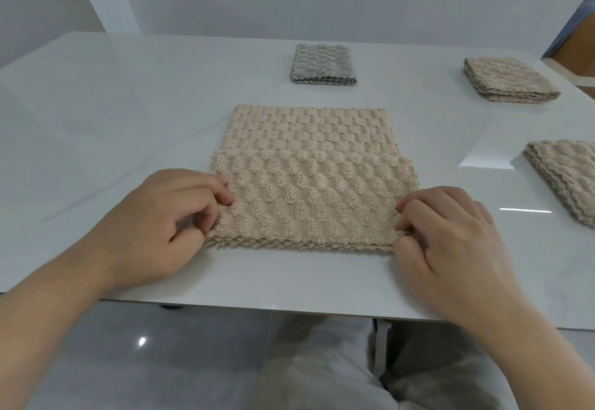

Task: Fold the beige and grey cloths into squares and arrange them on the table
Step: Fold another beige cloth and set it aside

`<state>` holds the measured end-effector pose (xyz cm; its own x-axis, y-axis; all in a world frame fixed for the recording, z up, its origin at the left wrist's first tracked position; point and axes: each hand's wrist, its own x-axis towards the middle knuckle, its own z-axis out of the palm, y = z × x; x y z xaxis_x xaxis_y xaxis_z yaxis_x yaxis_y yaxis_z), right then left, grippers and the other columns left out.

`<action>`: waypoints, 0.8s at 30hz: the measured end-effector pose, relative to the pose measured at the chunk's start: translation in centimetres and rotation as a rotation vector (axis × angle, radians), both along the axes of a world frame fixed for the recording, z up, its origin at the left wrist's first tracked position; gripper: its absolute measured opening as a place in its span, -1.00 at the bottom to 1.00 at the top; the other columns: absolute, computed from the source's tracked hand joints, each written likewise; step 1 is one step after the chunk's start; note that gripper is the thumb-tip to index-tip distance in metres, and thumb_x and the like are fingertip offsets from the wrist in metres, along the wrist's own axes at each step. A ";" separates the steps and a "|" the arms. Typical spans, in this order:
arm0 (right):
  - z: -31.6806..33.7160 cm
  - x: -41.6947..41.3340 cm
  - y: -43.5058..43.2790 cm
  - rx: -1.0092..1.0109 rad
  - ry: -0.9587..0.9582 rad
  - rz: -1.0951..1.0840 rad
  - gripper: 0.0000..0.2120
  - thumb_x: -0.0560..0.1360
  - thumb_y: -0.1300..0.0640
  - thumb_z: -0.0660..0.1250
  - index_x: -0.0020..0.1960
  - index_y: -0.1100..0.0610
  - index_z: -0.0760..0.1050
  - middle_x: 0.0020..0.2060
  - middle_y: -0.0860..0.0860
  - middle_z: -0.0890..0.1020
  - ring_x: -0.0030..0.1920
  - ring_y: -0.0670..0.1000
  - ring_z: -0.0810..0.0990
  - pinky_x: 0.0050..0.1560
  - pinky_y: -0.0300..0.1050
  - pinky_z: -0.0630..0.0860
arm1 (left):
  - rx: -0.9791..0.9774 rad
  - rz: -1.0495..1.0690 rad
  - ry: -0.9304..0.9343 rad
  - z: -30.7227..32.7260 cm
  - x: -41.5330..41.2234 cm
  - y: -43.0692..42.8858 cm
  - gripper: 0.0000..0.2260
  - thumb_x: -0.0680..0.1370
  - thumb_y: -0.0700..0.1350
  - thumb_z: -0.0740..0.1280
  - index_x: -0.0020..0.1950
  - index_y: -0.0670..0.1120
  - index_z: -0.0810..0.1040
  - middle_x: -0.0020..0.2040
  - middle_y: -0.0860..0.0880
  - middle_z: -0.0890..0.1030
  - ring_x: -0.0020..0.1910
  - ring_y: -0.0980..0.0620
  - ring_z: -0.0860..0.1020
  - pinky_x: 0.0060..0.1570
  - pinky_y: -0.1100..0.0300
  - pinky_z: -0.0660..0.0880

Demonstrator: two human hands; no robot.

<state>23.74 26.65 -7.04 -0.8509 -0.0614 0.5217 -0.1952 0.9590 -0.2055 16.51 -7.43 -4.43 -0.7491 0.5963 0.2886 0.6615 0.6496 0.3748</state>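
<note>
- Beige cloth [309, 181] lay at centre of white table [128, 104], close to near edge, partly folded: near flap doubled over far part, far strip left uncovered.
- Table, largest thing around: glossy, slick-looking; likely to let the cloth slide when pulled, skewing the fold.
- Risk on the cloth itself: thick, nubby pile, springy by the look; flap could bounce open once let go. Upper layer sat wider than lower at right side, so edges already slightly off; would give a lopsided square if not squared up.
- Folded beige stack [566, 181] at right edge, partly cut off by frame; near enough to right forearm to get nudged on a wide swing.
- Second folded beige square [512, 79] at far right, well apart from work area.
- Folded grey square [323, 67] at far centre, straight beyond the cloth; could get bumped if the cloth were pushed forward. Nothing between it and the cloth.
- Left hand [167, 226] curled, thumb and fingers pinched on near-left corner of the cloth.
- Right hand [450, 242] curled likewise, fingertips nipped on near-right corner; uneven pull between the two could twist the layers.
- Wavy stacked hems at near edge, smallest detail: easy to grab only some layers and drag them apart.
</note>
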 end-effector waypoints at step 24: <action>1.5 -6.0 -2.4 0.126 -0.665 -0.039 -0.39 0.69 -0.17 -0.24 0.66 0.05 -0.20 0.65 -0.07 -0.12 0.62 -0.08 -0.22 0.60 -0.04 -0.24 | -0.420 0.289 -0.162 -1.6 -3.1 8.5 -0.38 0.66 0.26 -0.21 0.67 0.01 -0.16 0.66 0.08 -0.14 0.63 0.11 -0.19 0.59 0.10 -0.22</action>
